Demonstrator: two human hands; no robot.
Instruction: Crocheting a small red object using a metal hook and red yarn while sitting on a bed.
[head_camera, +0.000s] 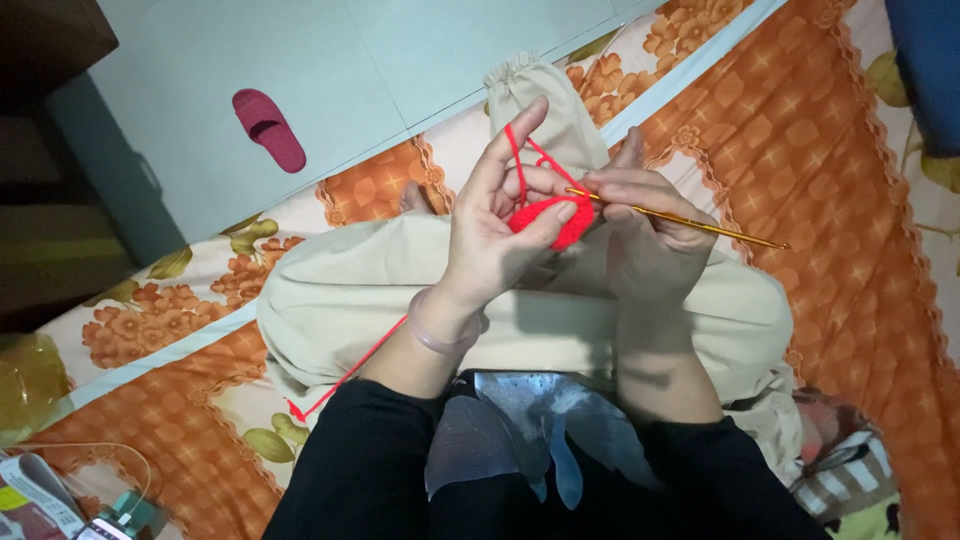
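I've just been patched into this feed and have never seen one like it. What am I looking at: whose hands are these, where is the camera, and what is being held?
There is no machine here. The single picture comes from a camera worn on a person's head, looking down at their own two bare hands and crossed legs in pale trousers. The person sits on an orange flowered bedspread.

The left hand pinches a small red crochet piece, with red yarn looped over its raised forefinger and trailing down past the wrist. The right hand holds a thin golden crochet hook, its tip at the red piece.

Beyond the bed, a dark pink slipper lies on the pale floor.
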